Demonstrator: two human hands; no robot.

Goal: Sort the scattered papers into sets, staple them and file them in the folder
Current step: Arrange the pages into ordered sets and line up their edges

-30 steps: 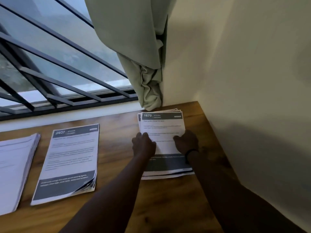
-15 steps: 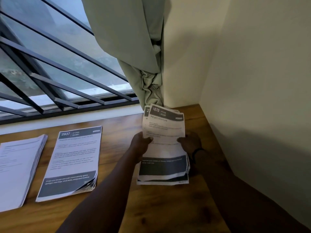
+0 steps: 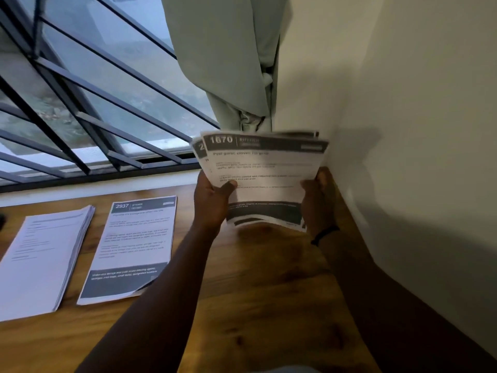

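Fingers of left hand (image 3: 212, 203) and right hand (image 3: 317, 203) curled around one paper stack (image 3: 263, 170); two stacks (image 3: 131, 246) on table (image 3: 255, 305).

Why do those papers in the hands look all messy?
The held stack is fanned out: a sheet pokes out at its top left. Left hand and right hand grip its sides. The 2937 stack on the table has a curled corner.

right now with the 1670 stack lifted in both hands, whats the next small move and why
Probably tap the 1670 stack on the table to square it. The left hand and right hand hold its sides, and its sheets are fanned out of line at the top left corner.
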